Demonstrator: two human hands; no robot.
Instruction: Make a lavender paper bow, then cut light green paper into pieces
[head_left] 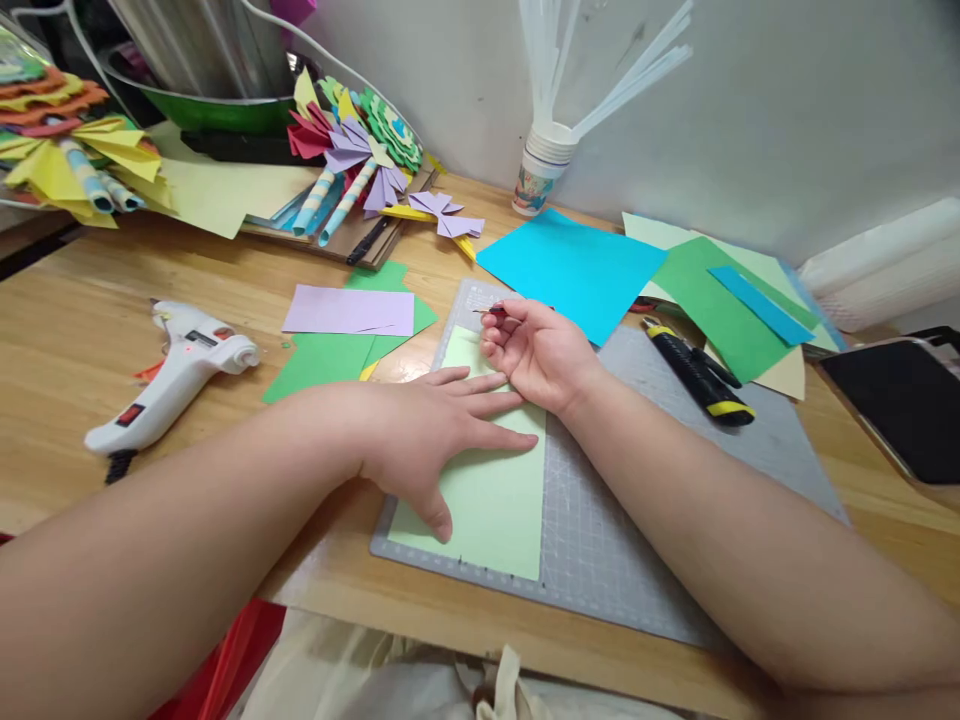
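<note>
A pale green paper sheet (495, 500) lies on a grey cutting mat (637, 520). My left hand (435, 430) rests flat on the sheet, fingers stretched out and apart. At the sheet's far end my right hand (536, 350) has its fingers curled in a pinch round a thin dark red tool (491, 311), perhaps a pencil, whose tip sticks out to the left.
A white glue gun (176, 370) lies at the left. Lilac (349, 310) and green paper (330, 355) lie beyond the mat, blue paper (574, 265) and more green paper (720, 305) at the right. A black-and-yellow utility knife (697, 375), folded paper flowers (352, 160), a cup of sticks (544, 165), a tablet (900, 400).
</note>
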